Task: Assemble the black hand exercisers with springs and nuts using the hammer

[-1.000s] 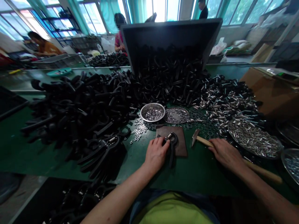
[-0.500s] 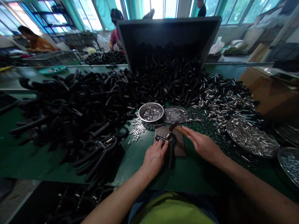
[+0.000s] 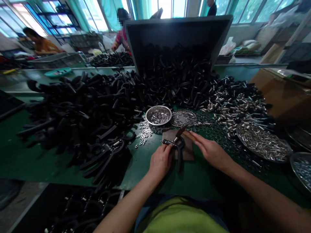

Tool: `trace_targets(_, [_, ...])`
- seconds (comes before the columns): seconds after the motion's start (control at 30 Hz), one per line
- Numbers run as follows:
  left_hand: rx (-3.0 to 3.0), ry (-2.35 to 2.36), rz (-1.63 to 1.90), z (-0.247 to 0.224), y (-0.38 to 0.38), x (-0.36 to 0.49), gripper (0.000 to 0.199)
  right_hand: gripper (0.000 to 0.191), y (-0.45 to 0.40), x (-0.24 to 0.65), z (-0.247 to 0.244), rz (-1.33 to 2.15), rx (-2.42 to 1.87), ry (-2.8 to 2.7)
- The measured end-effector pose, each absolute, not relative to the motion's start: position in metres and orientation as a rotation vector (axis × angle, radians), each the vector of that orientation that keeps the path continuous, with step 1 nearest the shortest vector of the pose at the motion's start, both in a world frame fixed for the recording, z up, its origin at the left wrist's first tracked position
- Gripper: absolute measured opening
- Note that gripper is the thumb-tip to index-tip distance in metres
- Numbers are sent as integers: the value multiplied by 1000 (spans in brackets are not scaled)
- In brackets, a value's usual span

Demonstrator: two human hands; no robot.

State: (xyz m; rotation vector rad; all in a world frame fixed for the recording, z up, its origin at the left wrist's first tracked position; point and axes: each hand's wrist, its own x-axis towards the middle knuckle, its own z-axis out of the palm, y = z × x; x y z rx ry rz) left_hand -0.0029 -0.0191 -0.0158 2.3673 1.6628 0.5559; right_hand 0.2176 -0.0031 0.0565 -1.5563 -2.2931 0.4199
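Observation:
My right hand (image 3: 211,152) is wrapped round the wooden handle of a hammer (image 3: 190,135). The hammer's dark head is over the spring end of a black plastic clamp (image 3: 180,152); I cannot tell whether they touch. That clamp has a ring-like jaw, a metal spring (image 3: 175,139) and a screw knob at its left. It rests on a brownish square plate (image 3: 188,154), one leg pointing toward me. With its fingers closed, my left hand (image 3: 160,160) holds the clamp from the left, and its fingertips are partly hidden.
A metal bowl (image 3: 150,122) and a round tray (image 3: 194,120) of small parts stand behind the plate, with loose nuts (image 3: 145,135) beside them. Black clamp parts (image 3: 70,113) are heaped left and behind. Screws fill a tray (image 3: 264,142) at right. People work beyond the large bin (image 3: 179,22).
My left fingers have drawn back slightly toward me on the clamp, showing more of its spring end. The hammer stays close over it. The whole view has shifted a little.

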Motion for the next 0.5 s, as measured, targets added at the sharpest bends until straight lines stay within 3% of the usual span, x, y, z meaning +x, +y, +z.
trace_targets(0.1, [2253,1737,655,-19,-20,-5,20,48,-24,217,81,259,-1446,-2049])
trace_targets(0.2, [2244,1752,637,-18,-19,-3,11,52,-36,215,72,119,-1436,-2042])
trace_targets(0.33, [2262,1718,627,-15,-17,0,9,53,-33,210,52,324,-1566,-2474])
trace_targets(0.5, [2268,1735,600,-16,-16,-1,8,54,-36,209,58,211,-1478,-2219])
